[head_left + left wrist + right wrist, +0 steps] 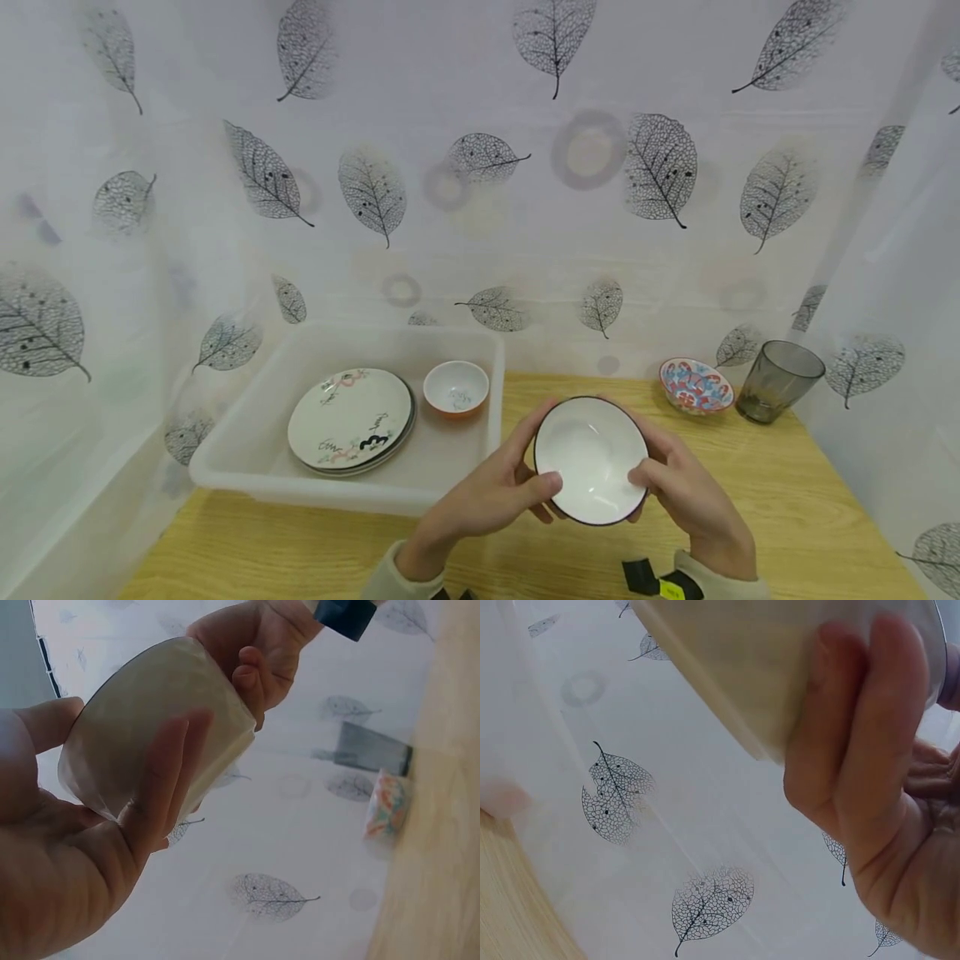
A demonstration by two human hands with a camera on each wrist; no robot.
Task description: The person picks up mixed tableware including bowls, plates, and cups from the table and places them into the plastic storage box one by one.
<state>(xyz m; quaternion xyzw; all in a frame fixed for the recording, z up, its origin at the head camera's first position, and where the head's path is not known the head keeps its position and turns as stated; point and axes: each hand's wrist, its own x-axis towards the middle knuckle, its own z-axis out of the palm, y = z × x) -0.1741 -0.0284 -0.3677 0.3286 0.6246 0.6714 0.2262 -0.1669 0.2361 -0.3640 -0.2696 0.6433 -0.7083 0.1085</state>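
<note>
Table (810,517) | tub (345,497) at left, plates (348,417) inside | I see white bowl (592,458) aloft, right of tub, tilted | left hand (491,492), right hand (690,487) pinch opposite sides | risk, I judge: smooth wall slips if either pinch eases; leftward swing knocks tub.

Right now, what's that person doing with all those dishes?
A person holds a white bowl with a dark rim above the table, left hand on one side, right hand on the other. In the pale tub to the left sit a stack of plates and a small orange-and-white bowl. A patterned bowl and a grey glass stand on the table to the right.
</note>
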